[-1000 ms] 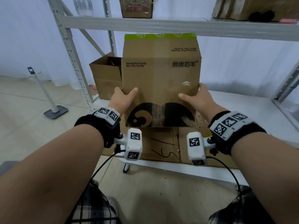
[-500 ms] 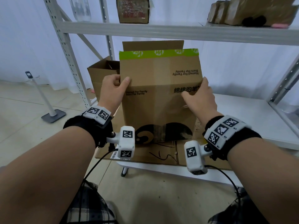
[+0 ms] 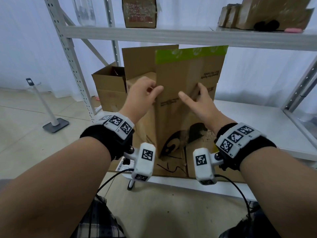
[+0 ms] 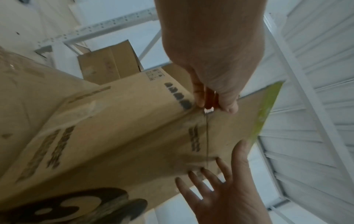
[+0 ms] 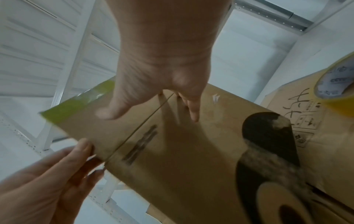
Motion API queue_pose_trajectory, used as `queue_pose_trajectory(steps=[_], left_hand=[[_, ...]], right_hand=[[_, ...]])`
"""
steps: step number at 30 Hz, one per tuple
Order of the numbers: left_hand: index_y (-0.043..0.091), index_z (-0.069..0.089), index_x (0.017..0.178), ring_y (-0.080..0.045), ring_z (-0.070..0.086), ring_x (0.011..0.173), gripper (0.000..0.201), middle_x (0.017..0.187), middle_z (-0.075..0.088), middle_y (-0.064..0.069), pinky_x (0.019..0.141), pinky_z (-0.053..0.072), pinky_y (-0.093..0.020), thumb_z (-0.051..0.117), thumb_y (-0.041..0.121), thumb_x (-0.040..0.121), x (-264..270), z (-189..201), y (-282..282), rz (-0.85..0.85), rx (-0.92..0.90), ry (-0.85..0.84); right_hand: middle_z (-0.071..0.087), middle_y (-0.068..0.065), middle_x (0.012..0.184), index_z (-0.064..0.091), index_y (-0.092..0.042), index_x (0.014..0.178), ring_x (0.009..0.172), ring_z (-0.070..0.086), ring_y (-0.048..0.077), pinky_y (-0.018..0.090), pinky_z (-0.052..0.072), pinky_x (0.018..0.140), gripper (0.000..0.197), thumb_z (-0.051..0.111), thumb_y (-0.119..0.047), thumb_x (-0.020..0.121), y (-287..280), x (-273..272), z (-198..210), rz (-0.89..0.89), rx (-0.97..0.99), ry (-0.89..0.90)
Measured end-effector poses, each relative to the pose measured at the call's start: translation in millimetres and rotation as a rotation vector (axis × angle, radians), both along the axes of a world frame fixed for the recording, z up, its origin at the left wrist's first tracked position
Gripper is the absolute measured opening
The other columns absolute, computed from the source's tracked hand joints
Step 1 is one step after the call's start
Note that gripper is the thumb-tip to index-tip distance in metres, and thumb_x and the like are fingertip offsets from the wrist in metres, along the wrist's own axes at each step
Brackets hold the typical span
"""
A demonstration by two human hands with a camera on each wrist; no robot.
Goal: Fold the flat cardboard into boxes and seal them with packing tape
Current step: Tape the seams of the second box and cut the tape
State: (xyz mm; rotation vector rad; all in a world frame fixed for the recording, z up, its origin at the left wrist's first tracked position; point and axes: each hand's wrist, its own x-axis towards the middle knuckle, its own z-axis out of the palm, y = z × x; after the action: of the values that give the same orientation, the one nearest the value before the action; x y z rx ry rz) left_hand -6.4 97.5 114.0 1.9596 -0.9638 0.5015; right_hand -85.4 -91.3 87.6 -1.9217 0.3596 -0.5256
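Observation:
A printed brown cardboard box (image 3: 181,117) with a green tape strip along its top flap stands on end on the lower shelf, half opened out of its flat state. My left hand (image 3: 154,90) pinches its near vertical edge between thumb and fingers; the left wrist view shows this pinch at the left hand (image 4: 210,104). My right hand (image 3: 190,93) lies on the front face with straight, spread fingers. In the right wrist view, the right hand (image 5: 149,115) has its thumb on the flap and its fingers on the panel, on either side of the slit.
Flat cardboard sheets (image 3: 171,167) lie under the box on the white shelf (image 3: 257,121). A roll of packing tape (image 5: 337,91) sits on them at the right. An open box (image 3: 109,90) stands behind at the left. The upper shelf beam (image 3: 171,36) runs just above.
The flat box has swung from facing me to edge-on and begun opening out. Both hands moved up its sides and inward, close together on the near edge.

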Motion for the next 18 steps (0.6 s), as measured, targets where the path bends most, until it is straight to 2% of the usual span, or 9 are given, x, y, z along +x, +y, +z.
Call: queue_pose_trajectory(steps=[2, 4, 7, 8, 10, 12, 14, 15, 18], left_hand=[[0.004, 0.065, 0.1, -0.017, 0.055, 0.096, 0.016, 0.107, 0.056, -0.006, 0.093, 0.048, -0.036, 0.051, 0.012, 0.097, -10, 2, -10, -0.182, 0.189, 0.019], [0.007, 0.059, 0.127, -0.017, 0.049, 0.117, 0.032, 0.133, 0.049, -0.008, 0.103, 0.039, -0.028, 0.044, 0.009, 0.099, -16, 1, -18, -0.306, 0.378, 0.021], [0.028, 0.047, 0.141, -0.029, 0.028, 0.137, 0.043, 0.149, 0.035, -0.005, 0.114, 0.023, -0.05, 0.039, 0.018, 0.1, -17, -4, -24, -0.286, 0.623, -0.058], [0.034, 0.044, 0.141, -0.029, 0.023, 0.139, 0.043, 0.151, 0.032, -0.002, 0.114, 0.018, -0.053, 0.038, 0.021, 0.101, -17, -4, -24, -0.252, 0.685, -0.04], [0.038, 0.042, 0.142, -0.026, 0.02, 0.14, 0.041, 0.152, 0.031, 0.002, 0.115, 0.015, -0.051, 0.037, 0.028, 0.102, -20, -5, -24, -0.212, 0.734, -0.018], [0.038, 0.04, 0.143, -0.024, 0.022, 0.14, 0.041, 0.151, 0.033, 0.004, 0.115, 0.015, -0.048, 0.036, 0.034, 0.102, -24, -4, -25, -0.172, 0.71, -0.033], [0.038, 0.037, 0.144, -0.023, 0.023, 0.14, 0.042, 0.15, 0.034, 0.003, 0.114, 0.015, -0.047, 0.036, 0.037, 0.102, -26, -2, -29, -0.118, 0.698, -0.037], [0.038, 0.035, 0.145, -0.023, 0.023, 0.139, 0.043, 0.15, 0.033, 0.003, 0.113, 0.015, -0.047, 0.035, 0.038, 0.102, -27, -3, -33, -0.092, 0.721, -0.043], [0.045, 0.025, 0.146, -0.026, 0.024, 0.134, 0.045, 0.148, 0.03, 0.001, 0.108, 0.018, -0.048, 0.031, 0.041, 0.102, -32, -3, -46, -0.017, 0.865, -0.119]], right_hand=[[0.03, -0.005, 0.157, 0.009, -0.03, 0.154, 0.14, 0.035, 0.017, 0.047, 0.035, 0.113, 0.131, 0.063, -0.09, 0.051, 1, 2, 4, 0.023, 0.035, -0.039], [0.025, -0.004, 0.159, -0.002, -0.031, 0.155, 0.142, 0.031, 0.017, 0.047, 0.033, 0.114, 0.138, 0.061, -0.092, 0.049, 0, 0, 7, 0.013, 0.042, -0.085], [0.01, 0.0, 0.163, -0.015, -0.029, 0.153, 0.147, 0.018, 0.018, 0.043, 0.024, 0.119, 0.142, 0.062, -0.09, 0.049, -4, -7, 11, -0.004, -0.06, -0.088], [0.008, 0.0, 0.163, -0.017, -0.029, 0.152, 0.148, 0.017, 0.018, 0.043, 0.024, 0.119, 0.14, 0.064, -0.087, 0.053, -4, -11, 13, 0.007, -0.114, -0.073], [0.018, 0.004, 0.161, -0.017, -0.031, 0.151, 0.143, 0.031, 0.022, 0.044, 0.034, 0.114, 0.13, 0.069, -0.074, 0.065, -4, -12, 12, 0.014, -0.202, -0.034], [0.045, 0.01, 0.146, -0.016, -0.034, 0.151, 0.123, 0.054, 0.026, 0.047, 0.05, 0.099, 0.115, 0.065, -0.057, 0.072, -3, -11, 10, -0.015, -0.209, -0.049], [0.06, 0.01, 0.123, -0.004, -0.031, 0.152, 0.101, 0.064, 0.027, 0.047, 0.057, 0.084, 0.098, 0.059, -0.038, 0.077, -3, -12, 10, -0.046, -0.136, -0.087], [0.062, 0.012, 0.112, 0.009, -0.025, 0.151, 0.095, 0.066, 0.029, 0.046, 0.06, 0.079, 0.085, 0.057, -0.026, 0.081, -4, -13, 11, -0.059, -0.075, -0.11], [0.062, 0.023, 0.093, 0.047, -0.002, 0.12, 0.092, 0.067, 0.037, 0.04, 0.062, 0.067, 0.035, 0.048, -0.002, 0.085, -5, -23, 14, -0.081, 0.104, -0.144]])
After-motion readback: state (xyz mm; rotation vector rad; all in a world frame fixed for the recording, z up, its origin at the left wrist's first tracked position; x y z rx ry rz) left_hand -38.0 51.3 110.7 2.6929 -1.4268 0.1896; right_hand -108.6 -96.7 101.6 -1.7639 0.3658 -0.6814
